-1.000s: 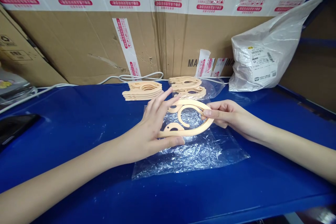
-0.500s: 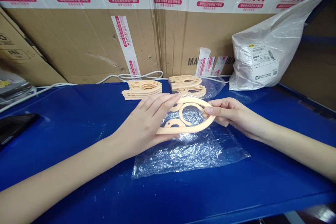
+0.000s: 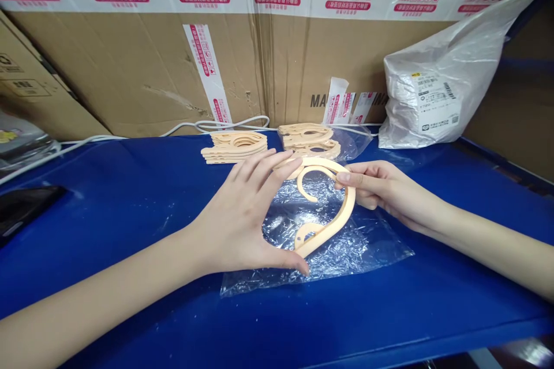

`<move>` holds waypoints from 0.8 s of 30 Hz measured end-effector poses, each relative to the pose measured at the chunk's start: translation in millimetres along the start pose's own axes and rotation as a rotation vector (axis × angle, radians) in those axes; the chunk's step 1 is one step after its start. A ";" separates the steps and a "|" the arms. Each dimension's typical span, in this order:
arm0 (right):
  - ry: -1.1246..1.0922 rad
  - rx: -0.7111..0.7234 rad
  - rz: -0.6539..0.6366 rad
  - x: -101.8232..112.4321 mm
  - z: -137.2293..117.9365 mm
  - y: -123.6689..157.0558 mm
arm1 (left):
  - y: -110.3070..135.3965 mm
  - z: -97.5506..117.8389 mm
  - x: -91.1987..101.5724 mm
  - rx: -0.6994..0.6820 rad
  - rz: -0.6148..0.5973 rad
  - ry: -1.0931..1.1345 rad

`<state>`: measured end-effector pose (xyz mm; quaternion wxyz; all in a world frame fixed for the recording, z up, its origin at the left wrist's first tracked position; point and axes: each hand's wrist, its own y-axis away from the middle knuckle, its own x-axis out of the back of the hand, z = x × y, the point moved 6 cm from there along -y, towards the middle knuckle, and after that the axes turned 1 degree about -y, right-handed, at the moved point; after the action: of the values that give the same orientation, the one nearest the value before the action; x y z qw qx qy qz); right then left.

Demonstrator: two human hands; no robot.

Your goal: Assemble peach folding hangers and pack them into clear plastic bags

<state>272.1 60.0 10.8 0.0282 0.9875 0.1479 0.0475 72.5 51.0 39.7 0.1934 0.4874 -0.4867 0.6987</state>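
A cream folding clothes hanger [image 3: 346,207] is held up in front of me, its two arms partly spread and its hook [image 3: 305,181] between them. My right hand [image 3: 372,184] pinches the hanger's curved end between thumb and fingers. My left hand [image 3: 246,219] spans the other side, fingers along the upper arm and thumb at the tip of the lower arm. Its fingers hide part of the upper arm. Beneath the hanger a clear plastic bag [image 3: 255,282] lies flat on the blue table [image 3: 389,311].
Behind my hands lie a stack of folded hangers [image 3: 234,153] and more hangers [image 3: 307,138] by clear plastic. A white parcel bag [image 3: 437,92] stands at back right. A white cable [image 3: 173,127] runs along the cardboard box [image 3: 147,63]. A dark phone-like object [image 3: 30,207] lies left.
The hanger's lower arm has swung down and away from the upper arm, widening the gap. My left thumb has moved down and the hand has spread. My right hand stays nearly in place.
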 end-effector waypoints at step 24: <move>0.032 0.000 -0.048 4.6 2.8 -3.8 | 1.5 1.7 4.4 -0.104 0.029 -0.281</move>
<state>275.7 64.8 8.1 0.0271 0.9828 0.1718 0.0624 70.2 47.9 42.9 0.1385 0.5626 -0.5512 0.6004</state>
